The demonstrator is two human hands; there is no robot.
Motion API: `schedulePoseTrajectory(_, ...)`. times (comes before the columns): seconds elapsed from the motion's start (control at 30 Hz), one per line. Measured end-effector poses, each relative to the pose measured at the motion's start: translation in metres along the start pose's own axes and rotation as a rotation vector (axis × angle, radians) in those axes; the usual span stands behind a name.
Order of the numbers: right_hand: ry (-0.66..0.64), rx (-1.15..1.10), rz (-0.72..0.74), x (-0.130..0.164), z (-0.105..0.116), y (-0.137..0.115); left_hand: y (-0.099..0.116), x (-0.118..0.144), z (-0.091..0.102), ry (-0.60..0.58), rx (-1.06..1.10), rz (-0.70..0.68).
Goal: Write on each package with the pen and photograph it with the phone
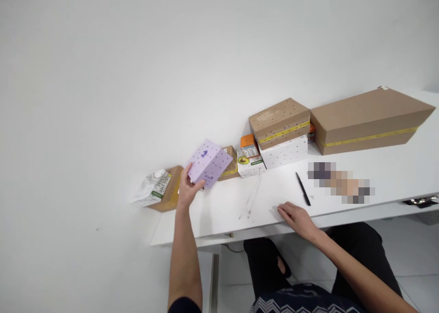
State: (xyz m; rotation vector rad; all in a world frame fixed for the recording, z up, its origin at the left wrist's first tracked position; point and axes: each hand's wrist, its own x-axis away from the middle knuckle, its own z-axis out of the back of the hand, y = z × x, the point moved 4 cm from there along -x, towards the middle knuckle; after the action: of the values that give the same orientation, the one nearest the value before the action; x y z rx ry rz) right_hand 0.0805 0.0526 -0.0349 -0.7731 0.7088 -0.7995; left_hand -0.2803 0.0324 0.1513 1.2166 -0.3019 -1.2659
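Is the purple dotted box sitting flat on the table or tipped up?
Tipped up. The purple box is tilted, one corner raised, gripped at its lower left edge by the left hand above the table.

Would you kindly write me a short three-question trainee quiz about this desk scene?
1. True or false: the left hand holds the lilac box tilted above the desk.
2. Which lies nearest the right hand? A) the pen B) the long brown box C) the avocado carton
3. Fill in: the dotted brown box rests on a ____ dotted box.

Key: 1 true; 2 A; 3 white.
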Motion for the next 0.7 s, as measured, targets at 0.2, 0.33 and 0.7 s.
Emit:
schedulePoseTrajectory(0.2,0.042,0.051,0.046,0.005,-0.006,0.003,-0.062,-0.047,-0.025,0.153,0.015,0.193)
schedulePoseTrajectory(0.33,0.057,0.085,0.084,0.006,-0.009,0.006,-0.085,-0.022,-0.056,0.238,-0.273,0.091)
schedulePoseTrajectory(0.7,0.113,0.139,0.165,0.008,-0.008,0.006,-0.078,-0.056,-0.115,0.157,-0.751,0.128)
